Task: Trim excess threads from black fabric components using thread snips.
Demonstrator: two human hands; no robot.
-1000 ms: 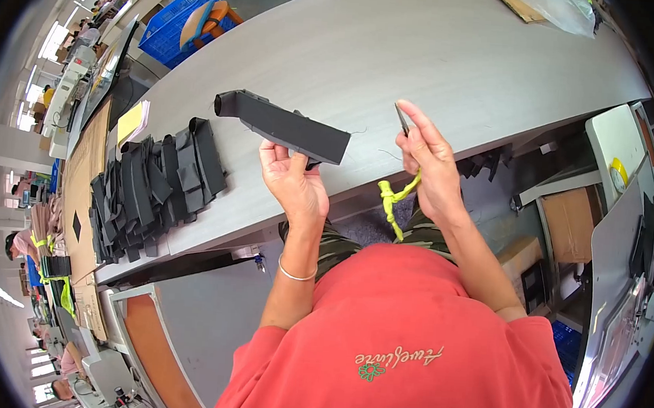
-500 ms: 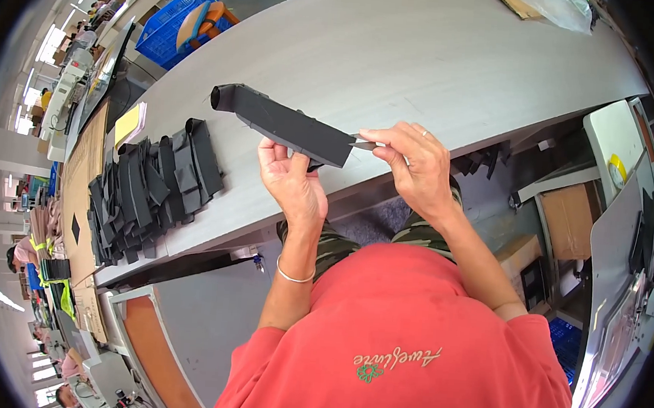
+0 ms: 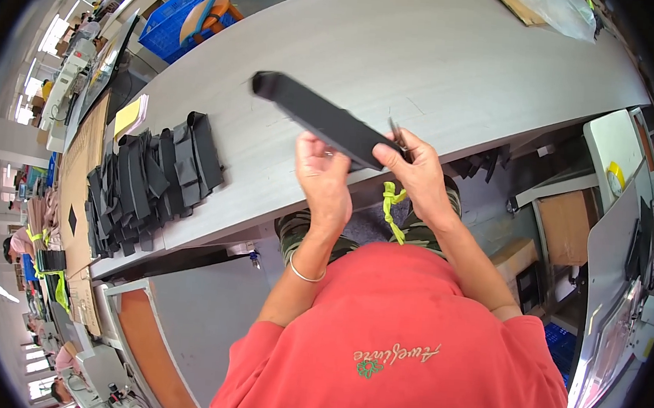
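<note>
Black strap (image 3: 321, 120) points up-left; both hands' fingers (image 3: 391, 157) closed on near end.

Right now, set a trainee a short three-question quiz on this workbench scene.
1. True or false: both hands grip the long black strap.
2. Where does the pile of black straps lie: A, left part of the grey table; B, on the person's lap; C, in the blue crate?
3. Fill in: a ____ cord hangs below the right hand.

Key: 1 true, the left hand too. 2 A. 3 yellow-green.
</note>
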